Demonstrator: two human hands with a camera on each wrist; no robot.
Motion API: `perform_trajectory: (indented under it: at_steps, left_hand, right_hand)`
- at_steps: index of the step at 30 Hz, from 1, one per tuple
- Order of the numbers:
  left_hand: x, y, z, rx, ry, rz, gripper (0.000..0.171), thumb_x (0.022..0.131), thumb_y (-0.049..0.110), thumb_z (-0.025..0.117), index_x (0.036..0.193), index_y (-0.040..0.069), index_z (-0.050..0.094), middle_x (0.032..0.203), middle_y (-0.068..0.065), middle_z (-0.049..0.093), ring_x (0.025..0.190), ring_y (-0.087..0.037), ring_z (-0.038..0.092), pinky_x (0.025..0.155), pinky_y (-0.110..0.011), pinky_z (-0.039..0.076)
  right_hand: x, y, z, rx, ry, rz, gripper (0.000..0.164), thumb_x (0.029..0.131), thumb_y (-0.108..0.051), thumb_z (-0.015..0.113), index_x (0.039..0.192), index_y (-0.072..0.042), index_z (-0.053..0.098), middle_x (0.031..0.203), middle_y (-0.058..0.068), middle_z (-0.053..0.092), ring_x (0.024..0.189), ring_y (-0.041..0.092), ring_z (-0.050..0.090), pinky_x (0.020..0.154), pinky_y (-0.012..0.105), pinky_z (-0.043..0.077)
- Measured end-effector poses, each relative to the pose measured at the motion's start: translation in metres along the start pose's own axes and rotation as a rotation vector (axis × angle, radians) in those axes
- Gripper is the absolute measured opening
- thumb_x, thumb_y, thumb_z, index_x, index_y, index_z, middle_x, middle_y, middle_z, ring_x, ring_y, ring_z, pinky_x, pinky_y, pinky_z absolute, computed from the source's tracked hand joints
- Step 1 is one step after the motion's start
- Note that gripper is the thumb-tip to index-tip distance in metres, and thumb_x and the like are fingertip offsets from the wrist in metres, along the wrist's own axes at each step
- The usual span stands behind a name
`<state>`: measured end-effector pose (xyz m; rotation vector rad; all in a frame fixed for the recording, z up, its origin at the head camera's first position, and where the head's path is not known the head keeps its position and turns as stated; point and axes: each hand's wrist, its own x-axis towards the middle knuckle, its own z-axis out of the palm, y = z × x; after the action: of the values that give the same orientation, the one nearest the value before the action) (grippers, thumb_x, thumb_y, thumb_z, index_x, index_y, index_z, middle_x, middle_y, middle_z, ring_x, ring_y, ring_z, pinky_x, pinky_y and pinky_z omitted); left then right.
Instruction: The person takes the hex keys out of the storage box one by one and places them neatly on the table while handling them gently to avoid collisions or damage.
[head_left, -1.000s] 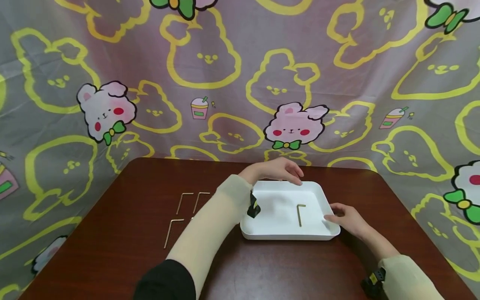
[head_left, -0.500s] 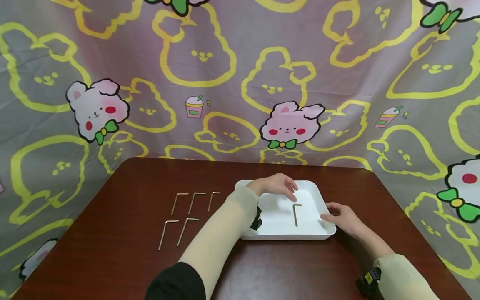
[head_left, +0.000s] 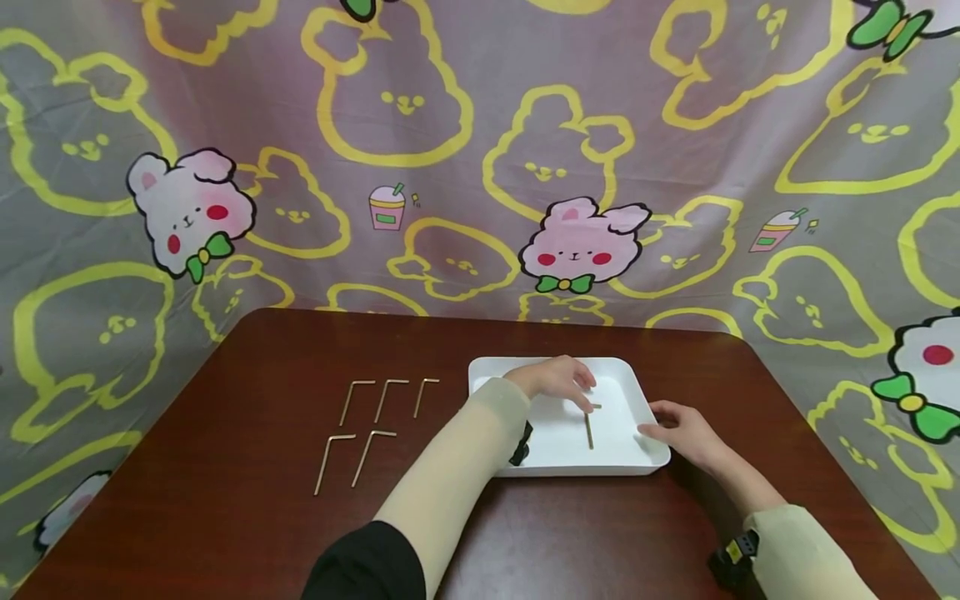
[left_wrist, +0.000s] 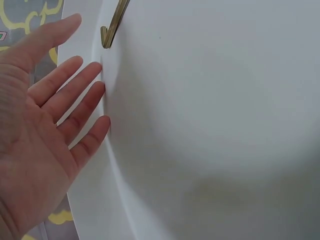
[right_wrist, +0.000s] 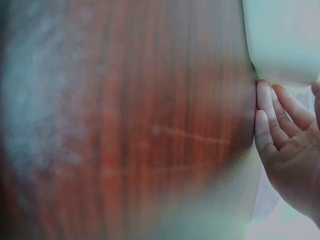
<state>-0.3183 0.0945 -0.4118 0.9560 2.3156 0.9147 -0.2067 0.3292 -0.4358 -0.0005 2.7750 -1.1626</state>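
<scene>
A white rectangular tray (head_left: 622,458) rests on the table with one brass-coloured L-shaped hex key (head_left: 588,432) lying inside it. Over the tray, my left hand (head_left: 557,379) hovers close to the short bent end of that key. In the left wrist view, the left fingers (left_wrist: 90,102) are spread and hold nothing, and the key (left_wrist: 115,22) appears just beyond the thumb. At the tray's right side, my right hand (head_left: 688,432) holds the rim, thumb over the edge and fingers along the outer wall. The right wrist view shows those fingertips (right_wrist: 264,90) against the tray (right_wrist: 287,65).
Left of the tray, several more L-shaped hex keys lie in two rows, among them one at the front left (head_left: 326,462) and one at the back (head_left: 386,400). A patterned cloth (head_left: 450,167) hangs behind the dark wooden table (head_left: 247,433).
My left hand has come down from the tray's far edge toward the hex key inside it. The right hand stays at the tray's right rim. The view has shifted slightly.
</scene>
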Motion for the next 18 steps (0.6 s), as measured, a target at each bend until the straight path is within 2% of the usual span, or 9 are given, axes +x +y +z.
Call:
perform_trajectory:
  at_steps: [10, 18]
  left_hand:
    - [0.0004, 0.0028, 0.0029, -0.078, -0.078, 0.03, 0.036, 0.079, 0.008, 0.08, 0.111, 0.001, 0.067, 0.099, -0.002, 0.07, 0.088, -0.005, 0.06, 0.079, -0.016, 0.043]
    - [0.0032, 0.0065, 0.0044, -0.095, -0.091, 0.045, 0.031, 0.079, 0.002, 0.079, 0.108, -0.001, 0.067, 0.091, -0.004, 0.072, 0.079, -0.004, 0.061, 0.075, -0.014, 0.043]
  right_hand:
    - [-0.0013, 0.0006, 0.0026, -0.006, 0.011, -0.004, 0.051, 0.087, -0.023, 0.075, 0.121, 0.01, 0.056, 0.112, 0.024, 0.063, 0.093, 0.029, 0.06, 0.077, 0.037, 0.051]
    - [-0.0015, -0.0012, -0.0001, -0.014, 0.018, -0.009, 0.051, 0.087, -0.023, 0.075, 0.121, 0.01, 0.056, 0.111, 0.024, 0.063, 0.093, 0.029, 0.06, 0.077, 0.038, 0.05]
